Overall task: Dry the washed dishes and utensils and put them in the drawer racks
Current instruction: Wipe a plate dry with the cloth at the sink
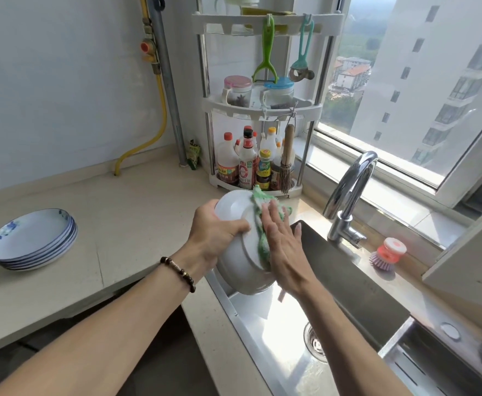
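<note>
I hold a large white bowl (242, 267) on its side above the near left corner of the steel sink (265, 332). My left hand (217, 232) grips the bowl's rim with curled fingers. My right hand (282, 238) lies flat, fingers straight, pressing a green and white cloth (258, 204) against the bowl's outer side. A stack of several blue-patterned white plates (31, 241) sits on the counter at the left.
A chrome tap (348, 195) stands behind the sink, with a pink dish brush (388, 254) beside it. A corner rack (262, 110) with sauce bottles, jars and hanging peelers stands at the back. A dark board (348, 275) leans in the sink. The beige counter (120, 218) spreads left.
</note>
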`<state>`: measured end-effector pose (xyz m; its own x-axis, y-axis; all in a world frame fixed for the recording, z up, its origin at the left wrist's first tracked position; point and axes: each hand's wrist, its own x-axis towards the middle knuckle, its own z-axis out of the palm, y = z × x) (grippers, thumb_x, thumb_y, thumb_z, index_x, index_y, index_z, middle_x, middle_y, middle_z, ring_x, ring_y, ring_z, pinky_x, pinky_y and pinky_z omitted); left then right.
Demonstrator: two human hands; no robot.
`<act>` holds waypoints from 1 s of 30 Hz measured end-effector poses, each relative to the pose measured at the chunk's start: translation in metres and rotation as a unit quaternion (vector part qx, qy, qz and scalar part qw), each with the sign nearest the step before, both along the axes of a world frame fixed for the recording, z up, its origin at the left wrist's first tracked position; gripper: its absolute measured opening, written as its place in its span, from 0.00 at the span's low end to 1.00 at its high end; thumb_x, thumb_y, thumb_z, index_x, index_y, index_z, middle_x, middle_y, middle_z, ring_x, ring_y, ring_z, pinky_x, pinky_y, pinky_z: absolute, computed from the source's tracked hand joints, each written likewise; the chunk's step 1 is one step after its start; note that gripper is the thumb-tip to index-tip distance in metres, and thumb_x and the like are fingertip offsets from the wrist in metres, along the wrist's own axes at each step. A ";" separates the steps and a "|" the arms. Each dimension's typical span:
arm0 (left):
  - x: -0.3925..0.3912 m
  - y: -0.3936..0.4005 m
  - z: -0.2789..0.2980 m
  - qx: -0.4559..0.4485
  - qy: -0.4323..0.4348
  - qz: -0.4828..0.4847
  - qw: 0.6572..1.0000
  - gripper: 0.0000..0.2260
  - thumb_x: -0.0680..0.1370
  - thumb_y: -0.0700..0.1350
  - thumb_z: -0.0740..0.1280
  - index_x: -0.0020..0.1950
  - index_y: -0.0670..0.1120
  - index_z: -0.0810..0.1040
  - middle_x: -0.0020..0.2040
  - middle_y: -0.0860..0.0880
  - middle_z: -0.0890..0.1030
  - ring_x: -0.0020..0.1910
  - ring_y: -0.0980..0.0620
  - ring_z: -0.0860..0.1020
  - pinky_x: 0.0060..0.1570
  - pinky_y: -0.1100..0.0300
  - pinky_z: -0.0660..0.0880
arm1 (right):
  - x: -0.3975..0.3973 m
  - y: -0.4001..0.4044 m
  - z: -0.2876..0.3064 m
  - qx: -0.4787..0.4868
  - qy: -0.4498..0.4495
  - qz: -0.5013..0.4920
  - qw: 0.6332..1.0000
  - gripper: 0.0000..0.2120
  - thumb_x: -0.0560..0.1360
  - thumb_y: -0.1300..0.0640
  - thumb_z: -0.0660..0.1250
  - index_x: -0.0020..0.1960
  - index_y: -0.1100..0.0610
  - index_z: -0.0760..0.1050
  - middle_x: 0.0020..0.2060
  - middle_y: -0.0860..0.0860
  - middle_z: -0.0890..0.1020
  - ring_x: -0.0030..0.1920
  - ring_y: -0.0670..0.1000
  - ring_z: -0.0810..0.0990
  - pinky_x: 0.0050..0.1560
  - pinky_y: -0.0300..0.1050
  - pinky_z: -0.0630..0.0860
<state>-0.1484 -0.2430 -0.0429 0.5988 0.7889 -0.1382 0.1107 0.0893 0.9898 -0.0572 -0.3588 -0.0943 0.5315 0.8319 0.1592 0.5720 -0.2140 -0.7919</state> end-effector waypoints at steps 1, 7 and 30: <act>-0.001 0.000 0.000 -0.001 -0.001 0.008 1.000 0.19 0.67 0.30 0.76 0.56 0.42 0.79 0.50 0.44 0.84 0.47 0.46 0.83 0.37 0.58 0.79 | -0.001 -0.001 0.001 -0.010 -0.011 0.006 1.000 0.47 0.65 0.20 0.25 0.78 0.40 0.40 0.76 0.36 0.35 0.72 0.32 0.27 0.76 0.44 0.27; 0.002 0.000 0.007 0.009 -0.009 0.007 1.000 0.18 0.67 0.30 0.76 0.50 0.46 0.77 0.48 0.47 0.83 0.44 0.49 0.82 0.38 0.59 0.79 | 0.009 0.000 0.001 -0.040 -0.026 -0.006 0.999 0.47 0.64 0.20 0.23 0.78 0.40 0.37 0.77 0.38 0.34 0.77 0.41 0.29 0.78 0.52 0.29; 0.021 -0.005 0.005 -0.039 -0.050 0.188 0.980 0.17 0.68 0.33 0.76 0.53 0.42 0.76 0.44 0.47 0.81 0.38 0.50 0.80 0.28 0.64 0.76 | -0.030 0.002 -0.012 0.013 -0.050 -0.066 0.996 0.28 0.83 0.39 0.40 0.81 0.44 0.51 0.78 0.37 0.52 0.78 0.39 0.44 0.77 0.47 0.30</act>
